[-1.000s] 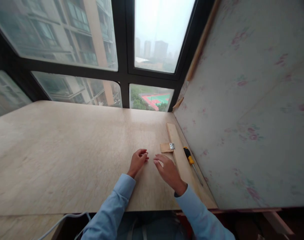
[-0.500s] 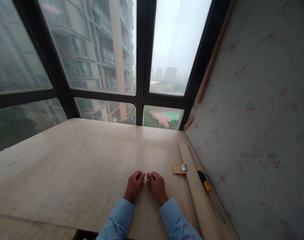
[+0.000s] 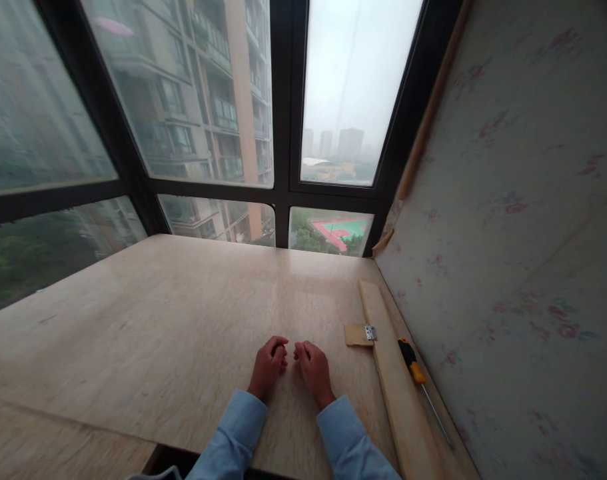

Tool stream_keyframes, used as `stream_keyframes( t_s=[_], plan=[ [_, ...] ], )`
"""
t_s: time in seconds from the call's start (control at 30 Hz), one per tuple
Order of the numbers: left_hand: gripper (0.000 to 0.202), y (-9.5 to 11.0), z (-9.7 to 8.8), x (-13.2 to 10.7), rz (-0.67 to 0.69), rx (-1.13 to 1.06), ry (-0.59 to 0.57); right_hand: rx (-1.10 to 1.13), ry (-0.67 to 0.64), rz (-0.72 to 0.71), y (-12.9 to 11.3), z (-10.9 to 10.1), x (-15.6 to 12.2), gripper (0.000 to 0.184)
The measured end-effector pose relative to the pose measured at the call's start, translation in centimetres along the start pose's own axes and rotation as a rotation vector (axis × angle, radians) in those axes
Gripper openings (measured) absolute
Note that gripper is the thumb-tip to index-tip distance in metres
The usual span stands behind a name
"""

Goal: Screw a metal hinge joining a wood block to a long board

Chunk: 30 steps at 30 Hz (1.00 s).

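Note:
My left hand (image 3: 268, 368) and my right hand (image 3: 314, 371) rest side by side on the plywood tabletop (image 3: 158, 320), both with fingers curled in, knuckles nearly touching. Nothing shows inside either fist. To the right of my right hand lies a small wooden block (image 3: 356, 335) joined by a metal hinge (image 3: 370, 333) to a long wooden strip (image 3: 390, 373). A screwdriver (image 3: 418, 379) with a yellow and black handle lies just beyond the strip, close to the wall.
A panel wall with faded floral marks (image 3: 508, 233) rises along the right side of the table. Large dark-framed windows (image 3: 283, 133) stand behind the table's far edge. The table's near edge runs below my sleeves.
My hands drew together from apart and half open to curled fists side by side. The view tilted upward, showing more window; since half a second ago almost nothing moved.

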<state>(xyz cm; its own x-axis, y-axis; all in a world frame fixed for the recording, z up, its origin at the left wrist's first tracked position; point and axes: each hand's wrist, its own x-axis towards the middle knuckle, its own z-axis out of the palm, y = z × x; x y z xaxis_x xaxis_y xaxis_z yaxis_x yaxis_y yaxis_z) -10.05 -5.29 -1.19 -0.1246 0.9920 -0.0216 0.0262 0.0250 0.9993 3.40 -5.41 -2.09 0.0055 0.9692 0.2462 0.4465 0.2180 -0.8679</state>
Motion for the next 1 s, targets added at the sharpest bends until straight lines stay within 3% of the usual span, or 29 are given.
stream_keyframes(
  t_s=[0.13,0.37,0.8,1.0],
  plan=[
    [0.023,0.0,-0.1,-0.1,0.006,0.064,0.015,-0.06,-0.021,-0.006,0.0,0.0,0.0,0.045],
    [0.021,0.4,-0.3,-0.3,0.168,0.281,-0.054,-0.148,-0.014,-0.029,0.4,0.3,-0.2,0.041],
    [0.024,0.0,-0.2,-0.5,0.18,0.451,-0.13,-0.185,-0.002,-0.036,0.2,0.4,-0.2,0.037],
    [0.027,0.1,-0.1,0.3,0.196,0.513,-0.11,-0.26,0.016,-0.025,-0.6,0.3,0.2,0.032]
  ],
)
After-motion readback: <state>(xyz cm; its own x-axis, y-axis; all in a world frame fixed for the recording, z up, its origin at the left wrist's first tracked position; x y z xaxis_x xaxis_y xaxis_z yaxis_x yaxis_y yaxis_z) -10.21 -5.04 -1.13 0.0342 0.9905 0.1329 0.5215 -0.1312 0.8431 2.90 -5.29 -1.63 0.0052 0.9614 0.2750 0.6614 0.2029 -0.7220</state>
